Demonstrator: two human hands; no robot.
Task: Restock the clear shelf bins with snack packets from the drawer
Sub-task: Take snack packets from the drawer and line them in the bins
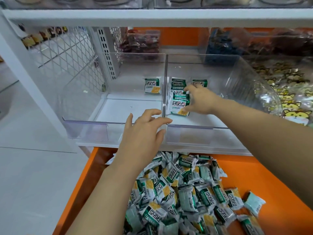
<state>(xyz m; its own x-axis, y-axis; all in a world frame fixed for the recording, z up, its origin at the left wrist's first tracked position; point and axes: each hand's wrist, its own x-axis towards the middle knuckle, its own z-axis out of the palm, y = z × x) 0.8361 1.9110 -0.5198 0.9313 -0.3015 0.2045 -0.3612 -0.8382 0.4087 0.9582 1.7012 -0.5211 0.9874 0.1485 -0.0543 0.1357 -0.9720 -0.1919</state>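
The orange drawer (pixel 274 173), heaped with packets (pixel 186 192), lies below both grips. In the right clear bin (pixel 240 82), the stack of packets (pixel 180 103) could slump or fan apart on release, since it leans loosely by the divider (pixel 164 82). It sits inside the right grip (pixel 200 100), fingers curled round it. The left grip (pixel 144 131), relaxed and holding nothing, rests on the bin's front edge.

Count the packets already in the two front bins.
5 packets: one in the left bin, two at the back of the right bin, two overlapping in the right hand's grip beside the divider. More may hide behind the hand.
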